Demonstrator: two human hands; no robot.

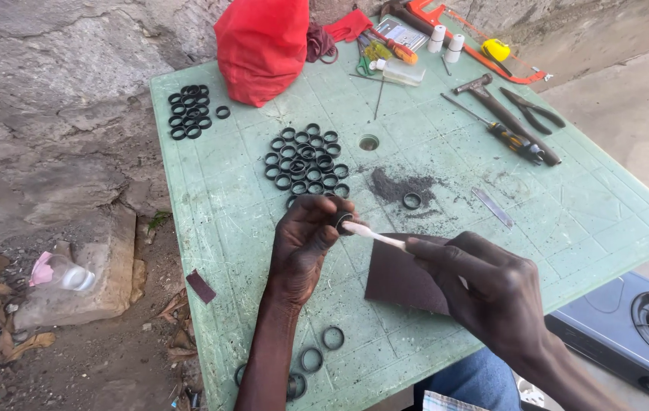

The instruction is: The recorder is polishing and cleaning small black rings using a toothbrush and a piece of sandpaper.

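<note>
Over green table | left hand pinches black ring; right hand grips white stick poked into it

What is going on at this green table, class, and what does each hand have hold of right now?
A person sits at a green table. The left hand pinches a small black ring, while the right hand pushes a thin white stick into it. A dark sheet of abrasive paper lies under the hands. Clusters of black rings and hand tools lie farther back.
</note>
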